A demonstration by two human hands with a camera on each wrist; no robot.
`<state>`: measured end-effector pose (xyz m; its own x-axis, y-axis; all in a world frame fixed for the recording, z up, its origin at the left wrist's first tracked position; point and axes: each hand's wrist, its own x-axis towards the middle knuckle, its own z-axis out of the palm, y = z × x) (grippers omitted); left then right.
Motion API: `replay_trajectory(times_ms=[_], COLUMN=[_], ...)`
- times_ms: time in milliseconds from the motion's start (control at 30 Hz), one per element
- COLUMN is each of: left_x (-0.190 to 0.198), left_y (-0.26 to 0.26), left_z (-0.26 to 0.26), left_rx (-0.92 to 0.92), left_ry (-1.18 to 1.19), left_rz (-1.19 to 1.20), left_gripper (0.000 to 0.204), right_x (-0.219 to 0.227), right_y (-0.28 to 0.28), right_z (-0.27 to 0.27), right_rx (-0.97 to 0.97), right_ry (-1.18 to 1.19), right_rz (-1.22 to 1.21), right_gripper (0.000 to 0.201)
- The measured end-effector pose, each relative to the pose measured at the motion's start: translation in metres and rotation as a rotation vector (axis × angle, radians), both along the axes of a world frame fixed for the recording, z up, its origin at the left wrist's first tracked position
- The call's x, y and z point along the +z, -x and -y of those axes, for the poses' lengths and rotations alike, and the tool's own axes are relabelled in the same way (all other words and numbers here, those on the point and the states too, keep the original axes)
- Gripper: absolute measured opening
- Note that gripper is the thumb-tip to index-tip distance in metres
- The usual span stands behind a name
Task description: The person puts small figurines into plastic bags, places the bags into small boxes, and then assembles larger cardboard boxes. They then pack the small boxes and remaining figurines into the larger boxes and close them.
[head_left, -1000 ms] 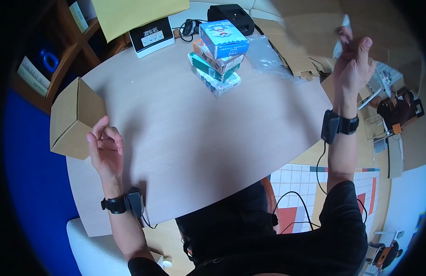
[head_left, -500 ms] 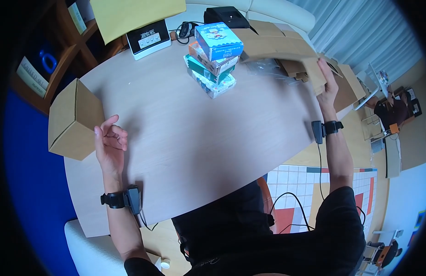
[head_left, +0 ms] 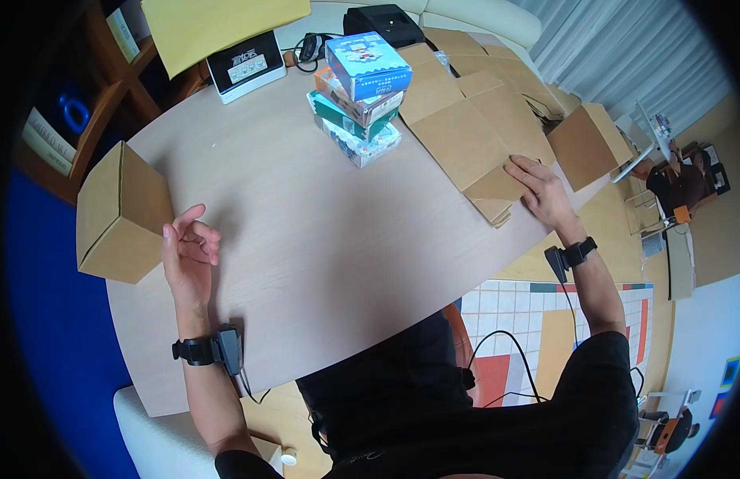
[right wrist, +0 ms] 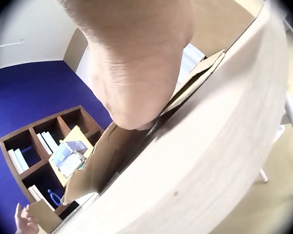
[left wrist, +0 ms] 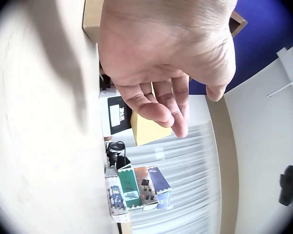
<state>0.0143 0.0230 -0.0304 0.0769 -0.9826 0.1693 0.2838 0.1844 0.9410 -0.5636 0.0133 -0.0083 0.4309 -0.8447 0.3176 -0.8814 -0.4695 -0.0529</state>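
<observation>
In the head view my right hand [head_left: 545, 194] rests with its fingertips on a flattened brown cardboard piece [head_left: 474, 132] at the table's right side. The right wrist view shows that hand [right wrist: 136, 68] above the bent cardboard [right wrist: 100, 163]. My left hand [head_left: 192, 259] holds nothing, its fingers loosely curled, beside a closed cardboard box [head_left: 138, 211] on the left. In the left wrist view the left hand [left wrist: 161, 58] hangs over the table with its palm showing. Several small boxes stand stacked near the back middle, a blue box [head_left: 370, 68] on top.
A black-and-white device [head_left: 246, 68] and a yellow sheet [head_left: 218, 28] are at the back left. Behind the stack stands a black machine [head_left: 383, 25] with cables nearby. An open cardboard box [head_left: 585, 148] is at the far right. The table [head_left: 306, 263] curves along its front edge.
The right hand has come down from the upper right, and the cardboard piece it carried now lies over the table's right side, covering the clear plastic. The left hand has barely moved.
</observation>
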Motion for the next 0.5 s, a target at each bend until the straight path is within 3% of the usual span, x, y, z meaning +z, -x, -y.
replay_trajectory(times_ms=[333, 433, 500], left_x=[-0.005, -0.009, -0.013], left_y=[0.004, 0.007, 0.009], left_z=[0.001, 0.003, 0.004], left_rx=[-0.023, -0.051, -0.078], left_ry=[-0.025, -0.047, -0.067], left_rz=[0.032, 0.052, 0.077], left_gripper=[0.06, 0.059, 0.058], right_x=[0.01, 0.037, 0.045], right_y=[-0.017, -0.033, -0.02], right_z=[-0.018, -0.024, -0.015], right_rx=[0.071, -0.087, 0.016], right_ry=[-0.329, -0.636, -0.671], right_rz=[0.047, 0.153, 0.173], right_gripper=[0.055, 0.053, 0.051])
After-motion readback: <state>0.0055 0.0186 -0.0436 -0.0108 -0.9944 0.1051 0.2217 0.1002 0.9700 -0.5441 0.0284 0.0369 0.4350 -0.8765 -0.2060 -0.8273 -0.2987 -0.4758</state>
